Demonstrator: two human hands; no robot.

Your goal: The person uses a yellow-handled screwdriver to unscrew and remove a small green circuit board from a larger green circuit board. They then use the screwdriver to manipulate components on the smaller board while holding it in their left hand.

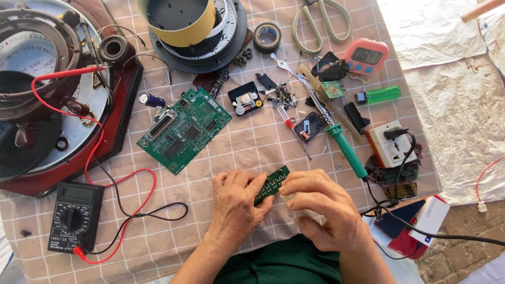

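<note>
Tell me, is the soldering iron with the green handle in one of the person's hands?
No, the soldering iron lies on the cloth, while the left hand and right hand hold a small green circuit strip.

Both hands at near edge of checked cloth (252,147). Left hand (236,205) and right hand (321,208) grip a narrow green strip board (271,184) between the fingers; board tilted, upper end to the right. Larger green circuit board (184,129) lies flat just beyond the left hand. Green-handled soldering iron (336,142) lies diagonally beyond the right hand, handle end near it. Black multimeter (73,215) at left, red and black leads looping across the cloth. White socket adapter (390,143) at right, black plug in. Scissors (321,23), tape roll (267,37), pink timer (366,55), green lighter (379,95) along the far side.
</note>
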